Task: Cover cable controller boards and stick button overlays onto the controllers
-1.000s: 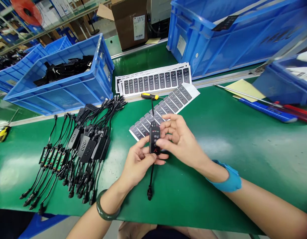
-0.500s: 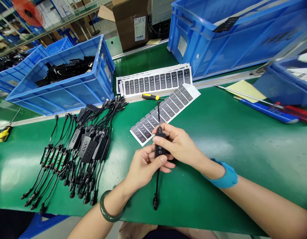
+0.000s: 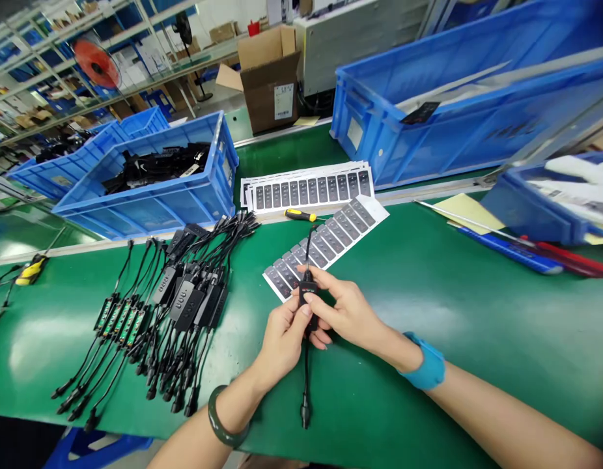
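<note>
You held a black inline controller [image 3: 307,296] between both hands, just over the near end of a strip of grey button labels [image 3: 325,247] and above the green bench mat [image 3: 404,326]. Your left hand [image 3: 282,342], a dark green bangle [image 3: 223,417] on its wrist, was clenched around the controller's lower half. Your right hand [image 3: 348,312], a blue wristband [image 3: 423,361] on its wrist, grasped the upper half, its fingertips [image 3: 317,277] pressed against the casing. The black cable [image 3: 306,381] dropped to a plug [image 3: 305,413] at the mat, and its other length rose across the labels. A yellow-handled screwdriver [image 3: 300,215] lay beyond the strip, beside a stack of label sheets [image 3: 306,189]. A heap of similar cabled controllers [image 3: 184,306] lay to your left, in front of a blue plastic crate [image 3: 155,208].
</note>
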Demonstrator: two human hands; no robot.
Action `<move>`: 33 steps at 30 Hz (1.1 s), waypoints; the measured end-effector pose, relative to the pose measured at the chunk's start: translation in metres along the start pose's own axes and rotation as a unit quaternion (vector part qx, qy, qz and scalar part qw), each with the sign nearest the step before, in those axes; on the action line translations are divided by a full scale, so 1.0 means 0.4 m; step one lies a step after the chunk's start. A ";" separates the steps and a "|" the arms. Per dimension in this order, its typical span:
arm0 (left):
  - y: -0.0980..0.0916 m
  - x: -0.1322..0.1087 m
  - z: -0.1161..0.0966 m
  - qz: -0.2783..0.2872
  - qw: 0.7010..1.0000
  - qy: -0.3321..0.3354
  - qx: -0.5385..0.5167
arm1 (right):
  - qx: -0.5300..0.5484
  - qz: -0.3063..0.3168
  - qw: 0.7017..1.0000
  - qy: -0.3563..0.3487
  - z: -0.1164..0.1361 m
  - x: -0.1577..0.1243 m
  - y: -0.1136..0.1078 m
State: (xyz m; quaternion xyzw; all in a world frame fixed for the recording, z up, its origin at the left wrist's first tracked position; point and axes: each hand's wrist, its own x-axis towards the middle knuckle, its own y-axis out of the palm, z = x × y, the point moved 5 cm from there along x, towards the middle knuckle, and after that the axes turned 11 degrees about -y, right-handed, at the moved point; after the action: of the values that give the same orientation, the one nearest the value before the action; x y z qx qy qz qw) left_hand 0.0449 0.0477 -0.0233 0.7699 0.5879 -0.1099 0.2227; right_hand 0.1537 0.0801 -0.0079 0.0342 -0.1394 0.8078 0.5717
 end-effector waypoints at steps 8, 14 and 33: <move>-0.019 -0.013 -0.070 -0.060 0.806 0.229 0.542 | -0.024 -0.148 0.986 -0.066 0.113 0.051 -0.208; -0.068 -0.011 -0.039 -0.088 0.601 0.267 0.748 | -0.232 -0.242 0.937 -0.095 0.212 0.012 -0.485; -0.096 -0.031 -0.012 -0.136 0.585 0.230 0.766 | -0.277 0.167 0.946 -0.005 0.035 -0.090 -0.170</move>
State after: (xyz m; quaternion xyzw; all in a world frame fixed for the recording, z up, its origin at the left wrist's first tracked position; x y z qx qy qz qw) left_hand 0.0043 0.0473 -0.0221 0.5660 0.4158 -0.3680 -0.6093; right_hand 0.2281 0.0642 0.0103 -0.1450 -0.3640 0.8211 0.4151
